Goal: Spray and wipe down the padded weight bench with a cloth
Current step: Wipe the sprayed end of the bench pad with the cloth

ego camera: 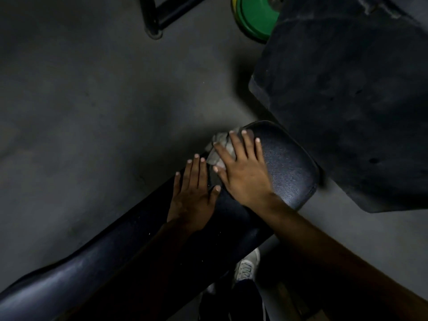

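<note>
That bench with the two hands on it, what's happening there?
A person is wiping down a black padded bench. The right hand presses a pale crumpled cloth flat against the far end of the pad, near its edge. The left hand lies open on the bench beside it, holding nothing. No spray bottle is in view. A green weight plate sits on the floor beyond.

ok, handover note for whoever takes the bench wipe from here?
Right hand: flat, fingers spread, pressing the cloth onto the bench at the far-left edge of its end pad.
Left hand: flat on the bench beside it, empty.
No spray bottle in view.
Done: cannot tell which parts are wiped; the light is dim.
Left: probably the long stretch of pad running back toward the person.
</note>
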The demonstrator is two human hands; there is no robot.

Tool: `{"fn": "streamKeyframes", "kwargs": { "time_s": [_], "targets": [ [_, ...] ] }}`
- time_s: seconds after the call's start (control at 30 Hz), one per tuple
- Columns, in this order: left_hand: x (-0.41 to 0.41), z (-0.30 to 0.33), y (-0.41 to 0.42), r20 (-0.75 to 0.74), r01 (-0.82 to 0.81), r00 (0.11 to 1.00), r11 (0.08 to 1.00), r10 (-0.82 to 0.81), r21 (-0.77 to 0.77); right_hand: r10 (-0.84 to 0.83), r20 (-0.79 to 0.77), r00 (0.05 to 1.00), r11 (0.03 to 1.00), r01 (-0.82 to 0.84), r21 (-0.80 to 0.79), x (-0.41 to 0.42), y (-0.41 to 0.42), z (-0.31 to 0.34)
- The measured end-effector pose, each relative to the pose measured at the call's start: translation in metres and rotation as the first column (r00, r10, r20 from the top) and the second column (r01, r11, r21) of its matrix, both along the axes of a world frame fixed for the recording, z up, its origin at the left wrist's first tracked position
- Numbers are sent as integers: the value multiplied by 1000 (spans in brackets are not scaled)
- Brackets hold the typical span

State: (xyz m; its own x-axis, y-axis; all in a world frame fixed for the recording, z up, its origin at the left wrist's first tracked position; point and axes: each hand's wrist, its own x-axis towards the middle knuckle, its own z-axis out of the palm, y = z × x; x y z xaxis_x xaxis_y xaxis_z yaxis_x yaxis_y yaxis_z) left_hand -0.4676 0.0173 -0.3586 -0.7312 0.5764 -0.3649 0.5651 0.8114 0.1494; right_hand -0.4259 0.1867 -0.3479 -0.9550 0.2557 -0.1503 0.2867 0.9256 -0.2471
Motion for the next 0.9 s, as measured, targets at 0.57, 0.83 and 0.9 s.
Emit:
{"fn": "streamKeyframes", "kwargs": {
  "time_s": [0.57,0.83,0.9],
  "targets": [
    [-9,14,-9,160,12,987,994,-30,109,-171,-23,985,985,171,22,8,-13,3],
    [5,24,-55,69,-124,991,989,118,77,85,38,996,996,-87,33,82,-37,6],
    [14,23,-67,30,-182,983,981,180,74,10,51,999,997,-14,75,99,-25,7]
  ]
}}
